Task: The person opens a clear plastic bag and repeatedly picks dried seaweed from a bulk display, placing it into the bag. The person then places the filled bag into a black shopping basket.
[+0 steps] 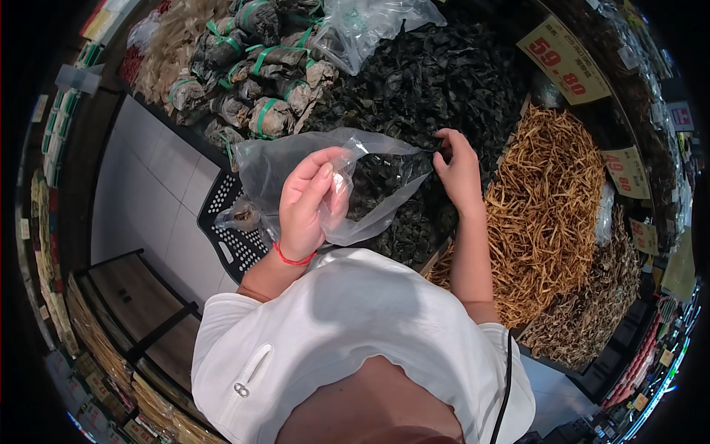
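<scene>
My left hand, with a red cord at the wrist, pinches the rim of a clear plastic bag. The bag's mouth spreads to the right, and dark leaves show through its film. At the far end of that mouth is my right hand, its thumb and forefinger curled at a heap of black dried seaweed or fungus. Dark pieces lie between those fingertips; whether they are gripped, or the bag's edge is, cannot be made out.
Bundles tied with green bands lie at upper left, beside another clear bag. Golden dried strips fill the right bin, with brown dried pieces beyond. Price cards stand behind. A black perforated basket juts out at left over tiled floor.
</scene>
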Demonstrator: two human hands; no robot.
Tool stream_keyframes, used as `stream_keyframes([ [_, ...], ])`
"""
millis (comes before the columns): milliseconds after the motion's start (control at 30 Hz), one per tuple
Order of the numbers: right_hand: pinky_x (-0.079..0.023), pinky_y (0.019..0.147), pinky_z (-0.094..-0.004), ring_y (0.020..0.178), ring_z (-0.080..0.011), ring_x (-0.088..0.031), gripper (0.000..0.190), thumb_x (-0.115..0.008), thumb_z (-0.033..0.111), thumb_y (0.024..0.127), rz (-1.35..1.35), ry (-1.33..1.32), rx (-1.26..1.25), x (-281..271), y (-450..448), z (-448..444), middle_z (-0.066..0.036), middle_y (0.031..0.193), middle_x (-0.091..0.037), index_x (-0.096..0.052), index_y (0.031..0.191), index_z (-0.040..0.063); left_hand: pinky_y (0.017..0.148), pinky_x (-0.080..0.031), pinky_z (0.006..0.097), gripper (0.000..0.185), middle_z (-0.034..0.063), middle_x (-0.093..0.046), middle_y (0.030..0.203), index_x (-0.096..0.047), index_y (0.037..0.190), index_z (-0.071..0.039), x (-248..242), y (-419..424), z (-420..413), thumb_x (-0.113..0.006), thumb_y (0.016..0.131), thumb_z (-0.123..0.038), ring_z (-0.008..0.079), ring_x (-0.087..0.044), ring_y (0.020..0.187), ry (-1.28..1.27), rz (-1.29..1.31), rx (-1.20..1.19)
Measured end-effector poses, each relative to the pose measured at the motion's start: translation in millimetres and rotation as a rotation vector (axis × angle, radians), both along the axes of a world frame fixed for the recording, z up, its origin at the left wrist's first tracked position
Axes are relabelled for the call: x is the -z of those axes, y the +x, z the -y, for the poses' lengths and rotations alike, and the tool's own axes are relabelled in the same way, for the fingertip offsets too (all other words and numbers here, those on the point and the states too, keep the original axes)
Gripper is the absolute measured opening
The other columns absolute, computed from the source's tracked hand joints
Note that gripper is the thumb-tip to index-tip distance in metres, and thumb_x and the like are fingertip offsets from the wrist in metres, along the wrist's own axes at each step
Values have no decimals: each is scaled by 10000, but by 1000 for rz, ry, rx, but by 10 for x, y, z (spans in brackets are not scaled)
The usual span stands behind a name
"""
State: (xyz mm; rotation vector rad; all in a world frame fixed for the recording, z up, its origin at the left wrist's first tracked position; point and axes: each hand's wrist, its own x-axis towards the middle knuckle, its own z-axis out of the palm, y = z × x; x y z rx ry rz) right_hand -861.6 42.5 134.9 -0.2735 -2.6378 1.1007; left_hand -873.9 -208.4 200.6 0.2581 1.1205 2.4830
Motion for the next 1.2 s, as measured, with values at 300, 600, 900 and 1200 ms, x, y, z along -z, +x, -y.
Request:
stream_keyframes([
  [300, -452, 738, -282, 940, -186, -510, 600, -664, -6, 731, 123, -77, -52, -79, 70, -167, -92, 1124, -489, -463, 1284, 114, 434, -313, 170, 287, 2, -499, 657, -496, 1194, 33, 19, -3, -18, -420, 984, -148, 43, -400, 526, -2, 0, 0],
  [600, -387, 980, -348, 1158, -272, -426, 832, -708, 56, 710, 172, -156, -106, 4, 50, -133, -153, 1295, -377, -292, 1426, 141, 423, -307, 171, 287, 4, -496, 650, -496, 1196, 28, 35, -11, -18, -417, 985, -150, 42, -395, 514, -5, -1, 9],
  [900, -410, 945, -356, 1130, -322, -482, 807, -706, 20, 683, 270, -35, -141, -11, -24, -75, -178, 1247, -449, -324, 1390, 103, 410, -305, 175, 290, 8, -496, 652, -494, 1198, 29, 35, -12, -22, -411, 986, -151, 46, -390, 499, -13, 8, 12],
  [1200, -454, 824, -361, 952, -299, -540, 679, -645, -19, 702, 265, -84, -152, -87, -66, -8, -132, 1156, -481, -429, 1317, 170, 402, -304, 178, 289, 13, -502, 652, -501, 1193, 29, 42, -12, -22, -406, 988, -151, 47, -379, 466, -4, 17, 12],
])
